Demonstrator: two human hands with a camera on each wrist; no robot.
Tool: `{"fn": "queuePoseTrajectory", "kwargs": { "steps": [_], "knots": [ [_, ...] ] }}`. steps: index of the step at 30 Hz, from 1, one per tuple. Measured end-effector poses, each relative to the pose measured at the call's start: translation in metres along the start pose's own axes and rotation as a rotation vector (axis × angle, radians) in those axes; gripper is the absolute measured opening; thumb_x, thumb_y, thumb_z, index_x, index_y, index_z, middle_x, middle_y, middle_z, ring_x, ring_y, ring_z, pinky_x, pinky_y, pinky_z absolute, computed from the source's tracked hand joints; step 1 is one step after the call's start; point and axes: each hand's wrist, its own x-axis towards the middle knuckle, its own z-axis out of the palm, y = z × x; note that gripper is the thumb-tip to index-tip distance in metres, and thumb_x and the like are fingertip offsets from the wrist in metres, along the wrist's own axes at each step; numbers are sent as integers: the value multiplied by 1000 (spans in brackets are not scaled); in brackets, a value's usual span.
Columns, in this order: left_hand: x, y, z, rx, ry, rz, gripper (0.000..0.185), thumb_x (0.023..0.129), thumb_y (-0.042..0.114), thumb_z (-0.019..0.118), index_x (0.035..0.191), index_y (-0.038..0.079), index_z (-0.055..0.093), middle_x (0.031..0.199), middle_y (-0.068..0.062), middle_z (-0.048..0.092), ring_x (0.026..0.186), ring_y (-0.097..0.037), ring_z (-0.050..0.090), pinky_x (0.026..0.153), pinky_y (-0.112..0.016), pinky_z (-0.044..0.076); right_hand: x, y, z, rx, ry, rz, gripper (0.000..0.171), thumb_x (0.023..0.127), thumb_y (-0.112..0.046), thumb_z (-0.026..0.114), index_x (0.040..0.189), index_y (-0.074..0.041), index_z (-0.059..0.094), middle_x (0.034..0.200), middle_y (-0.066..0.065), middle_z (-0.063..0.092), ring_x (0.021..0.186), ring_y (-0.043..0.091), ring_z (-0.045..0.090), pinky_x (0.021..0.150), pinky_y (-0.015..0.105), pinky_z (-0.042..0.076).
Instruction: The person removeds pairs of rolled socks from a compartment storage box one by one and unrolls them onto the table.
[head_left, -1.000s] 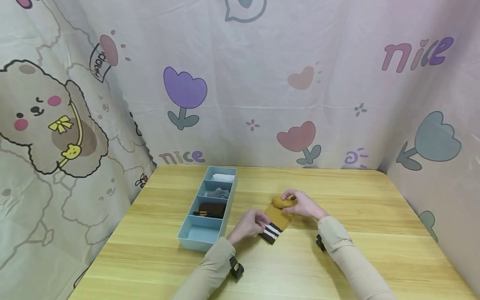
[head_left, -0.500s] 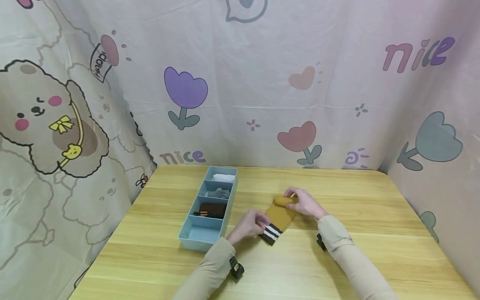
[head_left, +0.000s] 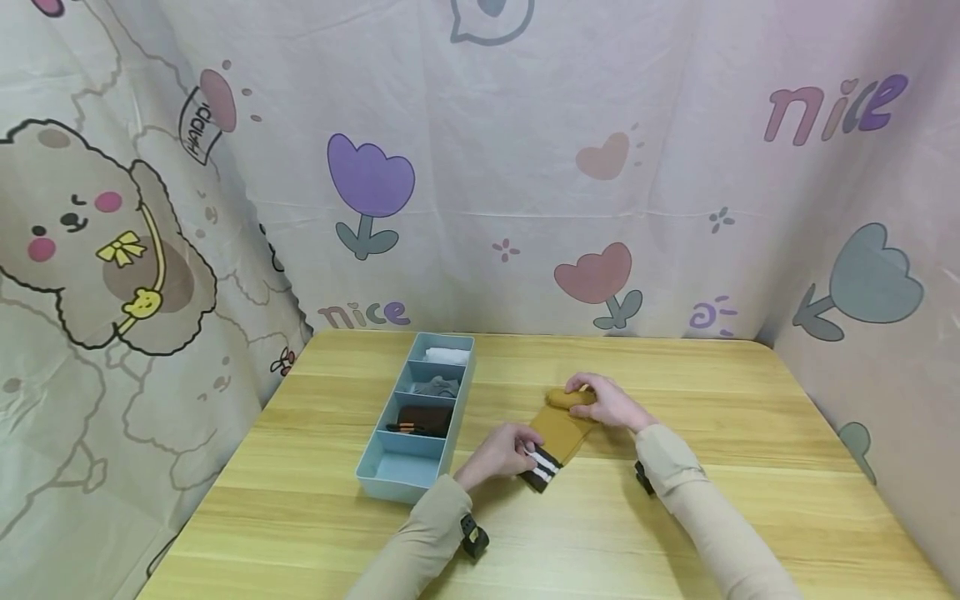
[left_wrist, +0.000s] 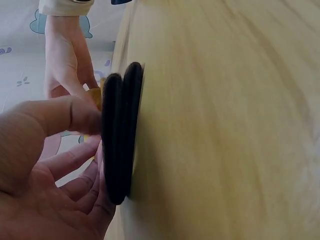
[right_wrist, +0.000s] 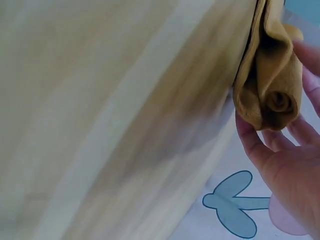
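Observation:
A mustard-yellow pair of socks [head_left: 559, 435] with a black-and-white striped cuff lies on the table, its far end wound into a roll [right_wrist: 272, 90]. My right hand [head_left: 611, 405] grips that roll, fingers curled around its far side and the thumb on the near side. At the cuff [left_wrist: 122, 135], my left hand [head_left: 498, 452] presses down from above; in the left wrist view its thumb and fingers rest on the upper face of the dark, layered edge. Part of the cuff is hidden under the left fingers.
Left of the socks stands a light-blue divided box [head_left: 405, 468]. Its compartments hold a white rolled cloth [head_left: 447, 356], a grey cloth item [head_left: 437, 386] and a dark brown item [head_left: 426, 419] with orange-marked ends. A patterned curtain [head_left: 480, 183] hangs behind the wooden table [head_left: 735, 417].
The right hand has shifted slightly, and the roll looks narrower and tighter under its fingers. More flat yellow fabric shows than one second ago. The left hand stays at the cuff.

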Motion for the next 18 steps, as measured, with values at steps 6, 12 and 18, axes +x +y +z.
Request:
{"fn": "queuePoseTrajectory", "kwargs": {
  "steps": [6,12,18],
  "knots": [
    [0,-1,0,82,22,-10,29,76,13,85,102,5,75,81,-4,65,66,-2,46,61,-17,37,3,1,-3,-20,-20,34,32,76,0,81,104,-3,65,105,13,69,98,27,62,89,41,51],
    [-1,-2,-1,132,40,-23,41,74,17,89,111,7,73,79,-1,63,67,-3,46,62,-18,35,6,3,-3,-30,-15,56,29,78,-3,80,103,-4,65,100,11,66,95,23,59,87,40,49],
    [-2,-2,-2,158,32,-6,55,73,16,90,123,6,70,73,2,59,64,-1,44,61,-17,34,7,4,-2,-47,9,55,27,82,-3,77,106,-2,65,100,12,67,93,25,61,87,42,51]
  ]
}}
